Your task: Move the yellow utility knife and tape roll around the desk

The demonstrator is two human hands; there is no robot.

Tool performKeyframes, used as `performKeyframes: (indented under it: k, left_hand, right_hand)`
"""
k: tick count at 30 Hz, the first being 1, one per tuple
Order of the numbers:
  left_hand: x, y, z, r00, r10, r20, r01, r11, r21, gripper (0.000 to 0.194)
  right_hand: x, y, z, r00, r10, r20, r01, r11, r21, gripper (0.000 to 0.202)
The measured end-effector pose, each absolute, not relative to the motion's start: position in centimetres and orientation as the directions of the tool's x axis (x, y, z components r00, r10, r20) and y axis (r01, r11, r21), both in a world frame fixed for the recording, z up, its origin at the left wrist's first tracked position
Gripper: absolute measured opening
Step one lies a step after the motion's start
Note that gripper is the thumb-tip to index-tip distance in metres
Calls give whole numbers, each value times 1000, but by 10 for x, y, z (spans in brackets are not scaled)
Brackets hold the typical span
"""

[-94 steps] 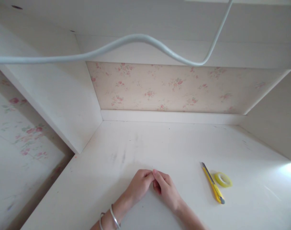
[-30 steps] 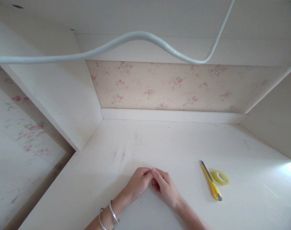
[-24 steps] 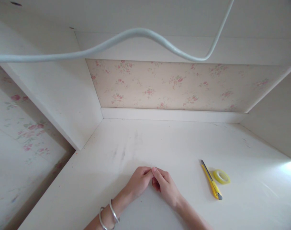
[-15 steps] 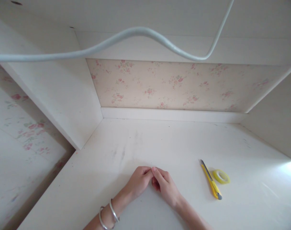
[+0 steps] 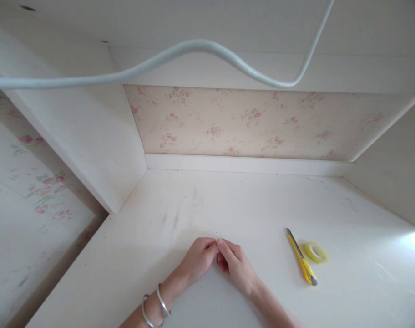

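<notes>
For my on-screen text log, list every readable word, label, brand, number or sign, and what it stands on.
None can be read.
The yellow utility knife, yellow tape roll and pale cable show no legible lettering; any fine print there is too small to make out.

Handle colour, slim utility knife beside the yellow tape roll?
Yellow with a grey end on the slim utility knife; best in the head view.

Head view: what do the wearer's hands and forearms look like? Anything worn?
Left hand and right hand: no gloves. Left forearm: two slim, rounded, silver-coloured bangles. Right forearm: nothing worn in view. No sleeves, cables or markings visible on either arm.
</notes>
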State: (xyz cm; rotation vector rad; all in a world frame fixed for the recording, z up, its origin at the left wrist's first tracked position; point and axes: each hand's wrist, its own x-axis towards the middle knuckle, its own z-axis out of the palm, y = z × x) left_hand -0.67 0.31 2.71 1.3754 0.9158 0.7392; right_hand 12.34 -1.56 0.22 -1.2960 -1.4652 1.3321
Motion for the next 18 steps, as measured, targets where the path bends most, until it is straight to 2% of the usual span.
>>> performKeyframes:
  k: [18]
  left_hand:
    - [-6, 4, 24, 483, 869, -106, 90, 71, 993, 46]
  right_hand:
    - [123, -15, 3, -214, 972, -100, 197, -57, -979, 51]
